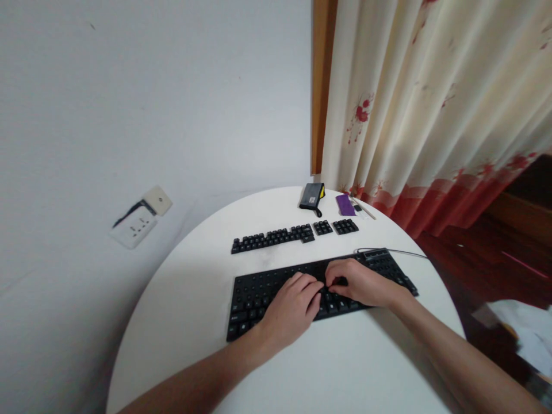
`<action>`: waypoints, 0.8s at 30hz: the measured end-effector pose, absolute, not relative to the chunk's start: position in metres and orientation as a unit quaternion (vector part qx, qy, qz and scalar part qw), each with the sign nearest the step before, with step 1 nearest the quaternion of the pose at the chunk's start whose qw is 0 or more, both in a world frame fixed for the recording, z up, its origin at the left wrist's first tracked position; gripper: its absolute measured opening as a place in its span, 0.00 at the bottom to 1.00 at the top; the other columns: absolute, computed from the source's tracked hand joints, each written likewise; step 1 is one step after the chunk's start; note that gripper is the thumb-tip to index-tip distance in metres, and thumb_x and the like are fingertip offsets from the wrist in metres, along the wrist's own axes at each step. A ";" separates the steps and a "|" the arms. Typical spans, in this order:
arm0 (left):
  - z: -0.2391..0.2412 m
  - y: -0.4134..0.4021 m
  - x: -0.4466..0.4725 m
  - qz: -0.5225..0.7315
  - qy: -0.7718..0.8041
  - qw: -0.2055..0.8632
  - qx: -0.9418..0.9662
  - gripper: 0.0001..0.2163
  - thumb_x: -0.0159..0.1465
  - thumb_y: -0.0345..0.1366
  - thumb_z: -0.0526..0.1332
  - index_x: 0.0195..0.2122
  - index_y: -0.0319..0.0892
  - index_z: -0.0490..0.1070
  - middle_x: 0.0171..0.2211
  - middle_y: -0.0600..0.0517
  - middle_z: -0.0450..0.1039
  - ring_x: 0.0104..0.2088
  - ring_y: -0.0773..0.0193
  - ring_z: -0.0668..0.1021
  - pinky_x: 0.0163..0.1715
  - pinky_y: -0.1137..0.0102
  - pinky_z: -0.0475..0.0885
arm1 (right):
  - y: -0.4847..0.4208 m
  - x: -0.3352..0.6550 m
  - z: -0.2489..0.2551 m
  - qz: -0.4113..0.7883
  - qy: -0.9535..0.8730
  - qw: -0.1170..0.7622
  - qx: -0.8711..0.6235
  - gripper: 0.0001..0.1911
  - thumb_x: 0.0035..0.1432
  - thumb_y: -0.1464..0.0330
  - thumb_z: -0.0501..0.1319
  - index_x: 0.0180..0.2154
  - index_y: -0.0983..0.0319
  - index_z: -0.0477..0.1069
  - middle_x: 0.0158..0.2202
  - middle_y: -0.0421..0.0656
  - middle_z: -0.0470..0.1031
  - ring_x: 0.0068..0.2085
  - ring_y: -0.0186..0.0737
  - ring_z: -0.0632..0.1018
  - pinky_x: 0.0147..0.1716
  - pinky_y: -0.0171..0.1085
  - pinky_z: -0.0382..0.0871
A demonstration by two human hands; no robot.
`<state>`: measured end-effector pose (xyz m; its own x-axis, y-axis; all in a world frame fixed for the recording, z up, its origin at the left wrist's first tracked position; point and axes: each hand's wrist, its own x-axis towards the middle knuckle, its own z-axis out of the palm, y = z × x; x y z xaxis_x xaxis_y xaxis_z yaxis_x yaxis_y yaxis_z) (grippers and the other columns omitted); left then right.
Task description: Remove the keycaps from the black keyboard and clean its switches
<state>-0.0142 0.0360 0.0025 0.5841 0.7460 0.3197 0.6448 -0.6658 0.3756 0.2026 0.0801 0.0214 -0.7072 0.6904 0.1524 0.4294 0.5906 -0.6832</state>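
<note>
While the keyboard (268,285) beneath stretched toward the table's (185,322) right edge, your left hand (295,303) lay curled, right hand (357,280) pinched, contents unclear.

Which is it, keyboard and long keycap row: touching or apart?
Apart: the head view shows a strip of white tabletop between the keyboard and the long keycap row.
</note>
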 end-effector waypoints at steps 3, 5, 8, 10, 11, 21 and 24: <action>0.003 0.036 -0.014 0.234 0.392 0.107 0.883 0.11 0.67 0.29 0.56 0.49 0.42 0.73 0.43 0.48 0.73 0.46 0.59 0.73 0.51 0.59 0.72 | 0.079 0.204 0.025 0.312 -0.875 0.195 -0.316 0.07 0.59 0.74 0.60 0.32 0.62 0.77 0.35 0.43 0.77 0.35 0.37 0.76 0.39 0.34 0.68; 0.003 0.035 -0.014 0.234 0.390 0.103 0.885 0.11 0.67 0.29 0.56 0.48 0.42 0.73 0.43 0.48 0.73 0.46 0.59 0.73 0.51 0.59 0.72 | 0.078 0.206 0.028 0.297 -0.880 0.184 -0.322 0.07 0.59 0.73 0.61 0.33 0.61 0.78 0.37 0.43 0.77 0.37 0.38 0.76 0.41 0.35 0.67; 0.004 0.035 -0.014 0.232 0.385 0.100 0.888 0.11 0.67 0.29 0.56 0.49 0.42 0.73 0.43 0.48 0.73 0.46 0.59 0.73 0.52 0.59 0.72 | 0.077 0.208 0.032 0.263 -0.885 0.168 -0.345 0.06 0.56 0.73 0.63 0.32 0.59 0.79 0.39 0.43 0.77 0.40 0.40 0.75 0.44 0.37 0.66; 0.004 0.035 -0.014 0.229 0.382 0.100 0.890 0.11 0.67 0.29 0.56 0.49 0.41 0.72 0.44 0.48 0.73 0.46 0.58 0.73 0.51 0.59 0.72 | 0.076 0.208 0.033 0.248 -0.887 0.156 -0.357 0.06 0.54 0.73 0.64 0.30 0.59 0.79 0.39 0.42 0.77 0.40 0.40 0.75 0.43 0.37 0.66; 0.004 0.035 -0.015 0.228 0.382 0.100 0.890 0.11 0.67 0.29 0.56 0.49 0.41 0.72 0.44 0.48 0.73 0.46 0.58 0.73 0.52 0.59 0.72 | 0.076 0.208 0.033 0.245 -0.887 0.151 -0.360 0.06 0.54 0.73 0.64 0.30 0.59 0.79 0.38 0.42 0.77 0.40 0.40 0.74 0.42 0.37 0.65; 0.005 0.034 -0.014 0.216 0.391 0.102 0.889 0.11 0.68 0.29 0.55 0.49 0.40 0.72 0.44 0.48 0.72 0.47 0.58 0.71 0.52 0.59 0.70 | 0.100 0.190 0.018 0.192 -0.841 0.234 -0.449 0.12 0.64 0.69 0.56 0.44 0.61 0.77 0.39 0.46 0.76 0.43 0.42 0.75 0.44 0.38 0.66; 0.004 0.034 -0.014 0.220 0.390 0.105 0.888 0.11 0.68 0.29 0.55 0.49 0.41 0.72 0.44 0.48 0.72 0.46 0.58 0.71 0.52 0.60 0.70 | 0.124 0.176 0.017 0.128 -0.831 0.206 -0.501 0.17 0.64 0.71 0.54 0.53 0.62 0.73 0.42 0.48 0.75 0.44 0.42 0.75 0.44 0.37 0.66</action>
<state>-0.0143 0.0343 0.0039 0.5997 0.7383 0.3087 0.6457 -0.6743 0.3584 0.1764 0.1243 0.0166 -0.4138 0.8847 0.2146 0.7793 0.4661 -0.4188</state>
